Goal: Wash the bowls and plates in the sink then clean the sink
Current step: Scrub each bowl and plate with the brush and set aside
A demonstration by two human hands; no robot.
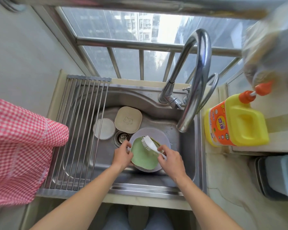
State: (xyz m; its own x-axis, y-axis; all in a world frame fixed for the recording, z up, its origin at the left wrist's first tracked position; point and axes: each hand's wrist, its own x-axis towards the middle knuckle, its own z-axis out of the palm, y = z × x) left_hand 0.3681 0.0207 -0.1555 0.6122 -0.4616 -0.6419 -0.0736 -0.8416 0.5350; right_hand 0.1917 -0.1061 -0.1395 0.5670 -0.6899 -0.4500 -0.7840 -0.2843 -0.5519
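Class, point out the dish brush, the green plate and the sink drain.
dish brush (pixel 148 143), head view, on its white bristled head
green plate (pixel 143 156), head view, on its bare face
sink drain (pixel 122 137), head view, on its perforated strainer

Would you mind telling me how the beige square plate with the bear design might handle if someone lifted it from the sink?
The beige square plate looks thin and matte, probably light and rigid plastic. Leaning on the white round plate, it may slide down the steel sink when nudged.
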